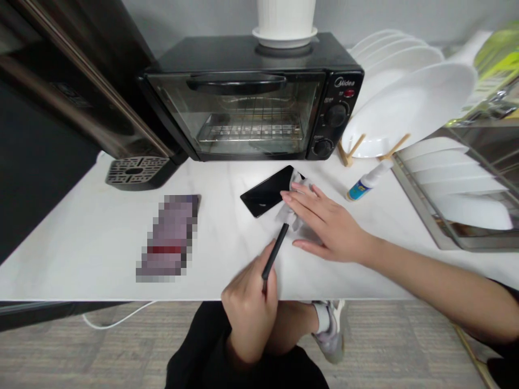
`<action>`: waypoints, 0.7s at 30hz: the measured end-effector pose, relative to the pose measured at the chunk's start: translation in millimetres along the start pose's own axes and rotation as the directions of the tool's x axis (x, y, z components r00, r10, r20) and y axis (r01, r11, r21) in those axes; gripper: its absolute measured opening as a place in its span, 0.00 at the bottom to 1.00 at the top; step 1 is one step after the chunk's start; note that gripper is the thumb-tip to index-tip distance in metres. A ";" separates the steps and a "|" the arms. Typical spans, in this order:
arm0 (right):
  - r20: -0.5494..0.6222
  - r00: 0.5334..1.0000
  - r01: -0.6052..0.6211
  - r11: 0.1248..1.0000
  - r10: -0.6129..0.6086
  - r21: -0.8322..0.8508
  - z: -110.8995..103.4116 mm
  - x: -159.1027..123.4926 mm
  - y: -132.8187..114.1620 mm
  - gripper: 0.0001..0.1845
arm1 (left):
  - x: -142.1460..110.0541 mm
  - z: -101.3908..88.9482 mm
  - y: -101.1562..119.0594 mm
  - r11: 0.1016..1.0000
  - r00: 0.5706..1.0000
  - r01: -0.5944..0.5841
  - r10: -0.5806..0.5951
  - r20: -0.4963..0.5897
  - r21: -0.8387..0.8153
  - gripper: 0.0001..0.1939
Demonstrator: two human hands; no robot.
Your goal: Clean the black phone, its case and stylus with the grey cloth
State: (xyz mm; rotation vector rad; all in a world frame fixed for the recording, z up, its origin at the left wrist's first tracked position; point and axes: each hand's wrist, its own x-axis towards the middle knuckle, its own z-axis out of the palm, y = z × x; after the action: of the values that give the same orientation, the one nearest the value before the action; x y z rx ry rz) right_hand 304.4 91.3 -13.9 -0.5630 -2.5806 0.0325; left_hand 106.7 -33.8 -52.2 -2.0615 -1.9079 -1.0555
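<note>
A black smartphone (265, 193) lies face up and slanted on the white counter. Over its right end rests a crumpled pale grey cloth (288, 216). My right hand (324, 222) lies across the cloth, fingers stretched out and thumb spread away; part of the cloth is hidden beneath it. Close to the counter's front edge, my left hand (251, 297) is closed around a slim, flat black object (275, 251) seen edge-on, whose kind I cannot make out. Its upper end points at the cloth. A small spray bottle (365, 183) with a blue label stands right of my right hand.
A blurred-out purplish flat item (168, 237) lies on the counter (101, 243) at left. Behind stand a black toaster oven (251, 119) bearing a white pot (286, 19), and a machine's drip tray (135, 170). White plates (409, 102) and a dish rack (430, 210) fill the right.
</note>
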 end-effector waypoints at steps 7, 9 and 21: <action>0.042 0.969 0.241 0.970 -0.242 0.016 -1.0 0.5 -6.5 0.38 | -4.4 2.1 -2.7 0.997 0.996 -0.049 0.054 -0.069 0.063 0.11; 0.016 0.999 0.038 0.999 -0.038 -0.007 -1.4 0.3 1.6 0.43 | -3.1 0.6 -1.5 1.000 1.000 -0.013 0.013 -0.007 0.010 0.14; -0.052 0.998 -0.026 0.990 0.019 -0.135 -9.0 -2.2 -1.6 0.38 | 1.6 -2.0 1.6 0.999 1.000 -0.019 0.019 0.006 -0.048 0.18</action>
State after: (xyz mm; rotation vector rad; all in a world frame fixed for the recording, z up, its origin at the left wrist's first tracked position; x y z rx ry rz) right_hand 309.8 88.3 -6.8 -0.6338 -2.5406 -0.1493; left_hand 107.3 -33.9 -49.2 -2.1069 -1.8804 -1.1023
